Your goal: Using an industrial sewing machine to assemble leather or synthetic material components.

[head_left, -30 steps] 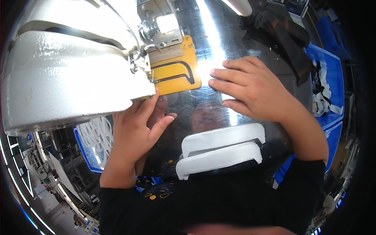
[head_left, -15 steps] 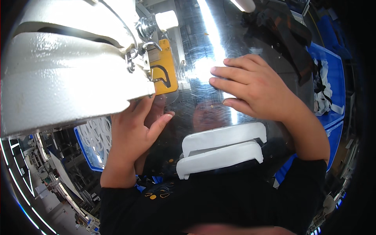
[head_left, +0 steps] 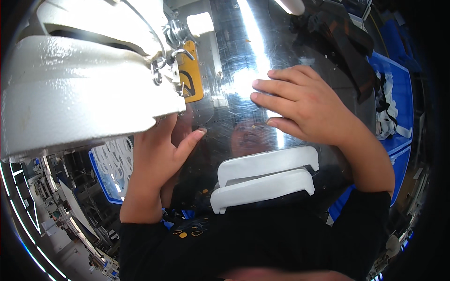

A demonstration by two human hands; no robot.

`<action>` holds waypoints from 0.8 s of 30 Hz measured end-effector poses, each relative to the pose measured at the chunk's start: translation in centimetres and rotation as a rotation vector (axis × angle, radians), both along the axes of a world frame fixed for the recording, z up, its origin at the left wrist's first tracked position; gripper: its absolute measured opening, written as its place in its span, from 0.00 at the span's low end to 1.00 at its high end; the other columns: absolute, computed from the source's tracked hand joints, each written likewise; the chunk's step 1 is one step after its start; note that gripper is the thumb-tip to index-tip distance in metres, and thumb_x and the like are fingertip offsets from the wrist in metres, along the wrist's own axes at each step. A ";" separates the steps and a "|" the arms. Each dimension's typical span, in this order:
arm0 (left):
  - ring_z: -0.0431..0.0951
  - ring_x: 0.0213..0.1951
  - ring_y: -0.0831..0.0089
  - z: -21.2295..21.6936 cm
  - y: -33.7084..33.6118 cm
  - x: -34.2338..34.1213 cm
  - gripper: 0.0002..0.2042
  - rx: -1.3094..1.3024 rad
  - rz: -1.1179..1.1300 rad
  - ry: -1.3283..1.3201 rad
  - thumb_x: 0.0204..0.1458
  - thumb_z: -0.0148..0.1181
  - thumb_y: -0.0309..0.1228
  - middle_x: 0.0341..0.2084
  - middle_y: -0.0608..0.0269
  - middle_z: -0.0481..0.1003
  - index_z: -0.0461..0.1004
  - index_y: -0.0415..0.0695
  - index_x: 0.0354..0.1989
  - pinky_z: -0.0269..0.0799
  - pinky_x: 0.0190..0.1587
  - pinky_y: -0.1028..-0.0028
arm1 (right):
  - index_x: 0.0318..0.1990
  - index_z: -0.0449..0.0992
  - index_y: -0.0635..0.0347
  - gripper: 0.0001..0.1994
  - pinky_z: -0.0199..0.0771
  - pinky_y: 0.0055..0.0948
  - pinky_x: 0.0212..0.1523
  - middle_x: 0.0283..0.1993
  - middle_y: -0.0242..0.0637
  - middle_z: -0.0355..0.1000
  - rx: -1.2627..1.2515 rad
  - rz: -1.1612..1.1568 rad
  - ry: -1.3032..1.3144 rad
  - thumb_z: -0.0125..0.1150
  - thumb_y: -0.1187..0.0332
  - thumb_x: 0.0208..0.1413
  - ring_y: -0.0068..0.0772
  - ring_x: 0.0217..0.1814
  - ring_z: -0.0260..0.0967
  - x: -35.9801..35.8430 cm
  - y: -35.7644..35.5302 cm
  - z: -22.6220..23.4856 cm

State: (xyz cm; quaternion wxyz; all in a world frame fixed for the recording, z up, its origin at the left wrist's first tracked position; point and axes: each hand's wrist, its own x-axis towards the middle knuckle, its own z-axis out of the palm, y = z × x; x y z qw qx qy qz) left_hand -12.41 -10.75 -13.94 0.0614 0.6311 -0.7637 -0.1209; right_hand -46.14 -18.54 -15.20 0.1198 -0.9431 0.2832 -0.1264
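A white sewing machine (head_left: 89, 89) takes up the upper left. Under its needle area lies a yellow plate (head_left: 195, 84) with a black curved outline on it, partly covered by the machine head. My left hand (head_left: 157, 147) reaches beneath the machine head, with its thumb stretched out; the other fingertips are hidden, so whether they touch anything does not show. My right hand (head_left: 304, 103) rests on the shiny metal table (head_left: 225, 126), fingers spread and nothing in them. Two white curved strips (head_left: 267, 164) lie side by side near the table's front edge.
Blue bins (head_left: 404, 93) with white and black pieces stand at the right. Another blue bin (head_left: 101, 175) on the left holds many white loops. A dark object (head_left: 340, 37) lies at the table's far right. A bright lamp (head_left: 199, 23) shines beside the machine.
The yellow plate has shifted left and slightly away from me, further under the machine head. My left hand has moved slightly away with it; my right hand stays put.
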 end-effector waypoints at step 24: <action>0.74 0.64 0.41 0.5 0.4 0.1 0.40 0.005 -0.045 -0.063 0.56 0.74 0.53 0.64 0.44 0.76 0.71 0.48 0.74 0.66 0.69 0.50 | 0.64 0.81 0.51 0.23 0.66 0.45 0.74 0.69 0.35 0.77 -0.001 -0.003 0.003 0.71 0.56 0.64 0.41 0.73 0.70 0.0 0.0 0.0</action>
